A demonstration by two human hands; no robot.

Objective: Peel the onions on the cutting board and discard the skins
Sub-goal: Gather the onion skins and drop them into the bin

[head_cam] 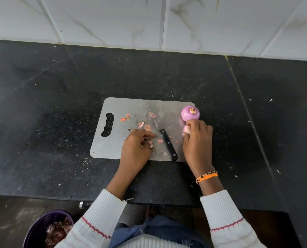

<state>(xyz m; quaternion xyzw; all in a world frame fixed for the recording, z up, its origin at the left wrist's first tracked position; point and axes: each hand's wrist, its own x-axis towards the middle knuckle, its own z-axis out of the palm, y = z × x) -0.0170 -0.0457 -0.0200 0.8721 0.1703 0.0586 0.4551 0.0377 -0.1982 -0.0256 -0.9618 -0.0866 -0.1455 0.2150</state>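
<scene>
A grey cutting board [117, 108] lies on the black counter. A peeled purple onion [190, 113] sits at its far right corner. Just below it, my right hand [197, 140] curls over a smaller pale onion [186, 129], mostly hidden under the fingers. My left hand [136, 149] rests on the board's front part, fingers pinched over small bits of onion skin [150, 143]. More skin scraps [142, 124] lie scattered across the middle of the board. A black-handled knife [167, 144] lies between my hands, blade pointing away.
A dark purple bin [40, 228] with onion skins stands on the floor at the lower left, below the counter's front edge. A white tiled wall [149, 20] backs the counter. Small crumbs dot the counter.
</scene>
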